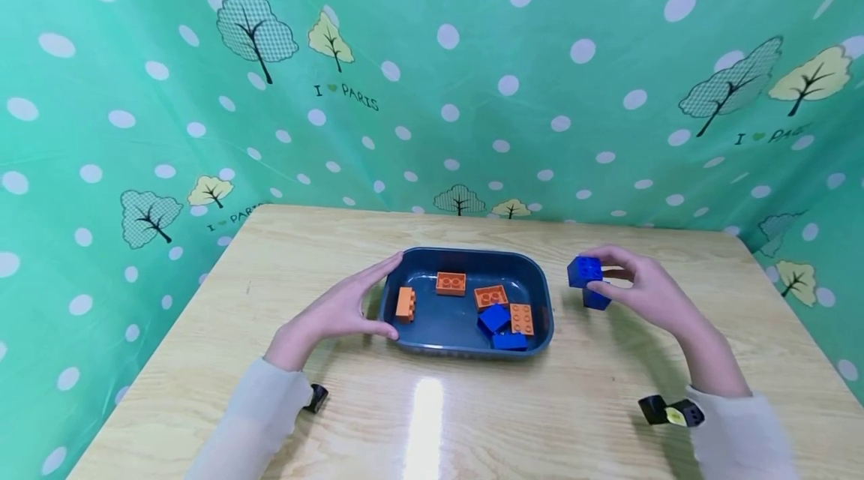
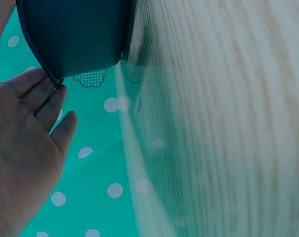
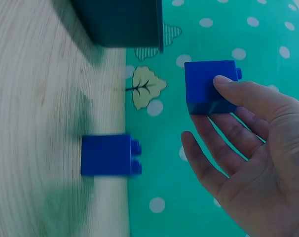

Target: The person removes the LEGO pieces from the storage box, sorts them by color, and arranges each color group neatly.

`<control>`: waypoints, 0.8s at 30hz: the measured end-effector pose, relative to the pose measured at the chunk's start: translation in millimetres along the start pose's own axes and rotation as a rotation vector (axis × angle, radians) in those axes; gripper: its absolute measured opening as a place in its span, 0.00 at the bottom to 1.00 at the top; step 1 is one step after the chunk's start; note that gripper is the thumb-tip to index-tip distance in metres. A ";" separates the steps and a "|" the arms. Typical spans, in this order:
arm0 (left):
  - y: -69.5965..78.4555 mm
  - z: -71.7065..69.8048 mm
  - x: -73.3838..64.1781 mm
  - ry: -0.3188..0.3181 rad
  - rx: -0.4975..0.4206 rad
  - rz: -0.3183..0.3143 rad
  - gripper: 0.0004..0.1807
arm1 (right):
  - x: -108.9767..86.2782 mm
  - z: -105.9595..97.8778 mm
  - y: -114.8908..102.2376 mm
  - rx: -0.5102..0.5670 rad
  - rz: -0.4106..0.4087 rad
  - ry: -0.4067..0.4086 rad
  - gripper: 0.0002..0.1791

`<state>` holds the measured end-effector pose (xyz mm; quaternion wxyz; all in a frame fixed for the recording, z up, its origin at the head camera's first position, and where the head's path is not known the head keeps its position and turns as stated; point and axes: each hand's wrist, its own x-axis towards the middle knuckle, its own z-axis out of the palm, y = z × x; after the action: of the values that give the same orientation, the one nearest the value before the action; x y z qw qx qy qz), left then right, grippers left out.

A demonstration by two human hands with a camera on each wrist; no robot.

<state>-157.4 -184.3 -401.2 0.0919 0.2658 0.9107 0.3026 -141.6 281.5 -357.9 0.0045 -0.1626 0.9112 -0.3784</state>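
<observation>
My left hand [image 1: 340, 307] holds the left end of a dark blue plastic tray [image 1: 439, 326], thumb at the front corner and fingers at the back corner. In the left wrist view its fingertips touch the rim. To the right of the tray, my right hand [image 1: 641, 289] pinches a blue toy brick [image 3: 208, 86] between thumb and fingers. A second blue brick [image 3: 106, 155] stands on the table below, apart from the held one in the right wrist view. Several orange bricks [image 1: 450, 283] and two blue bricks [image 1: 509, 341] lie inside the tray.
The light wooden table [image 1: 324, 420] carries everything. Behind it hangs a green curtain [image 1: 418, 105] with white dots and printed trees. A black strap device [image 1: 671, 412] is on the right wrist, and another [image 1: 315, 397] is on the left.
</observation>
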 end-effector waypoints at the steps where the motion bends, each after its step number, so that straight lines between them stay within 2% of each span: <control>1: 0.2 0.2 -0.5 -0.001 0.001 0.000 0.65 | -1.6 -1.7 2.0 0.002 -0.002 0.005 0.21; 11: 0.5 1.4 -0.8 0.007 0.005 0.006 0.65 | -19.1 -19.5 25.6 -0.004 0.011 0.069 0.23; 24: 1.3 0.5 -1.7 0.009 0.003 -0.001 0.64 | -31.5 -27.7 46.2 -0.010 0.012 0.110 0.22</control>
<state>-155.2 -184.1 -400.8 0.0875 0.2640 0.9117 0.3023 -129.0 340.6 -373.7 -0.0441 -0.1363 0.9130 -0.3820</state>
